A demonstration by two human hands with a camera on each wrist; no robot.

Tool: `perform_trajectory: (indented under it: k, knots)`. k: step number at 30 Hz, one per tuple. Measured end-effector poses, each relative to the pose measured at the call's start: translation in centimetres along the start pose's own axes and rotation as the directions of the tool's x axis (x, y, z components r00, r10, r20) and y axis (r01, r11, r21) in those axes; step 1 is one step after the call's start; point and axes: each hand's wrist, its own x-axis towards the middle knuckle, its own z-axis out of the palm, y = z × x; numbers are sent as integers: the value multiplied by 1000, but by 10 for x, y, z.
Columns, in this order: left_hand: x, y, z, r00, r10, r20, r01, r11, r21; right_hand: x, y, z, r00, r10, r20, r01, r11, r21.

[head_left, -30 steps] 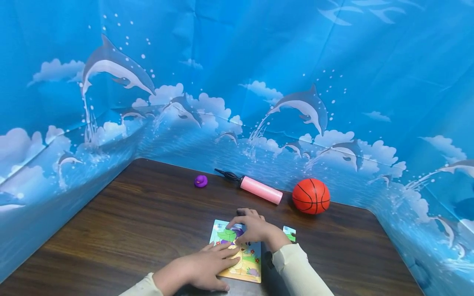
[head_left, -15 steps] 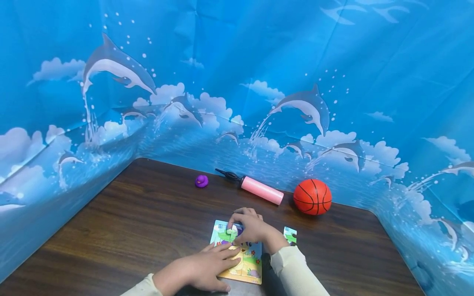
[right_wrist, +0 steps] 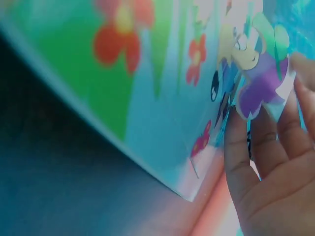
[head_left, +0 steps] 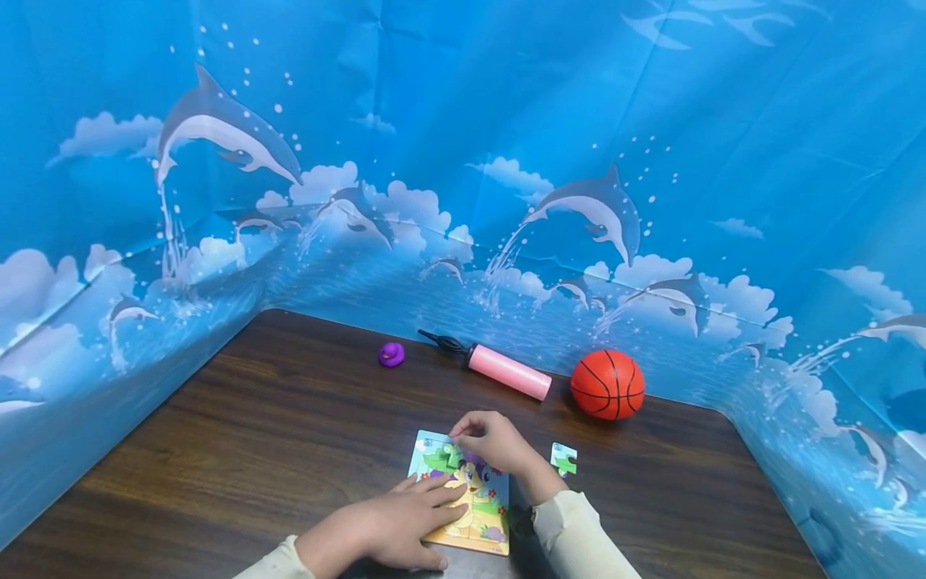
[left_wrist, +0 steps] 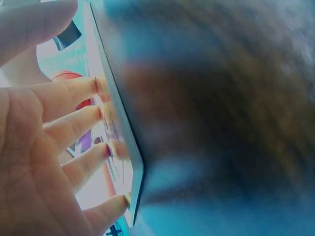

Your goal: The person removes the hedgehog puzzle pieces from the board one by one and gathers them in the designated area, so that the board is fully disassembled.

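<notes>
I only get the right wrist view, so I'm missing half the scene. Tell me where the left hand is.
Observer: The left hand rests with spread fingers on the left part of the puzzle board.
Operator: Check for a piece off the board.
Observer: One loose puzzle piece lies on the table, to the right of the board.
Operator: Report something small near the table's far edge.
Observer: A purple toy duck sits there, left of the pink pump.
</notes>
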Motion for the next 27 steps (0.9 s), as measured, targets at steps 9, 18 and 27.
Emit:
perform_trajectory:
  k: [9,18,27]
  knots:
    - [1,1,1,1000,-8,-14,8,1000,-17,-19,32,-36,930,347,-123,-265,863,430]
    - [-1,2,-2,999,-33,-2,33,998,-49,-79,92,-120,852,483,-204,-424,864,273]
    - [-1,2,1,1000,-23,-10,22,999,-46,-104,121,-143,867,429,-253,-421,903,88]
